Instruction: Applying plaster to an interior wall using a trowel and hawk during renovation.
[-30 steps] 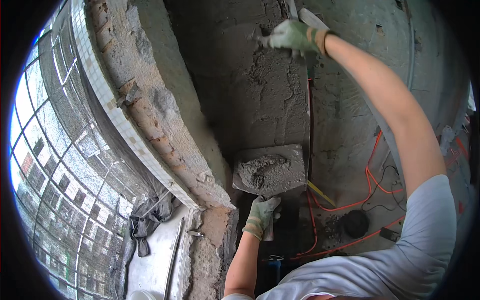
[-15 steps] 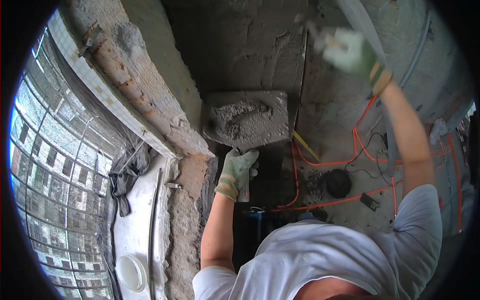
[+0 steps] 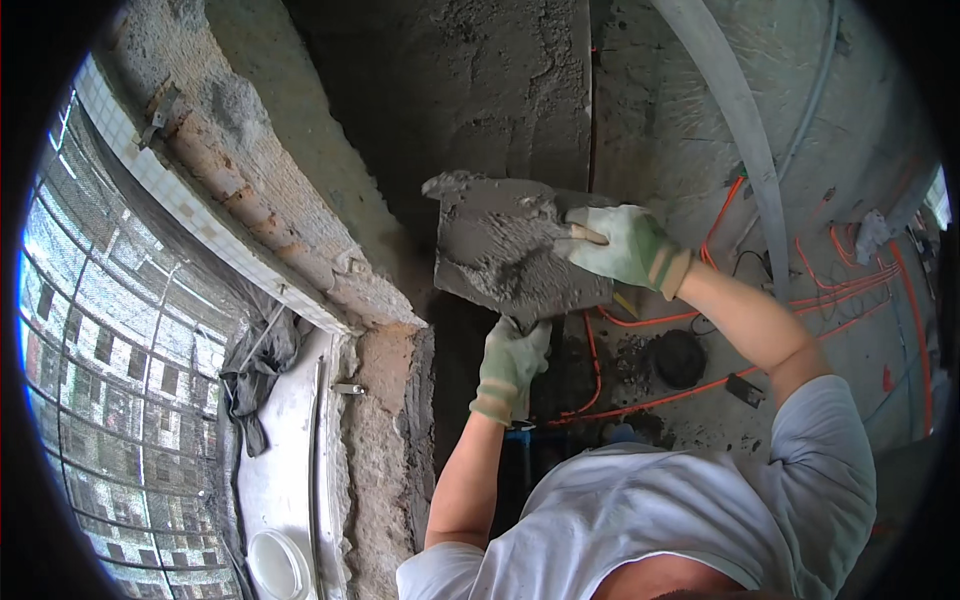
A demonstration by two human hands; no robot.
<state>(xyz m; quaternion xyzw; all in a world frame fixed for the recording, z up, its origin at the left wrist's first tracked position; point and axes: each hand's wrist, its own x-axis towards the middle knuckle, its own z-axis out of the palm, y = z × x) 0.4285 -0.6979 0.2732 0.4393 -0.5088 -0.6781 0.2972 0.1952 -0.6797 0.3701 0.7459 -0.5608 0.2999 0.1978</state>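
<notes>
My left hand (image 3: 512,358), in a white and green work glove, is closed under the near edge of a plasterer's hawk (image 3: 452,274), whose grip is mostly hidden by the fingers. Wet grey mortar (image 3: 535,275) is spread and heaped over the hawk. My gloved right hand (image 3: 618,243) is closed around the light handle of a trowel (image 3: 588,235), at the hawk's right side. The trowel's blade is smeared with mortar and hard to tell from the heap. A lump of mortar (image 3: 448,184) sticks out past the hawk's far left corner.
Ahead stands a wall with fresh grey render (image 3: 480,90). To the left are a rough window reveal (image 3: 385,420), a white tub (image 3: 278,565) and a mesh-covered grille (image 3: 110,400). On the right lie orange conduits (image 3: 660,402), a round black container (image 3: 678,360) and a grey strip (image 3: 735,90).
My right hand has come down and left with the trowel, from near the wall onto the hawk's mortar. My left hand and the hawk have shifted slightly right, and the hawk has tilted.
</notes>
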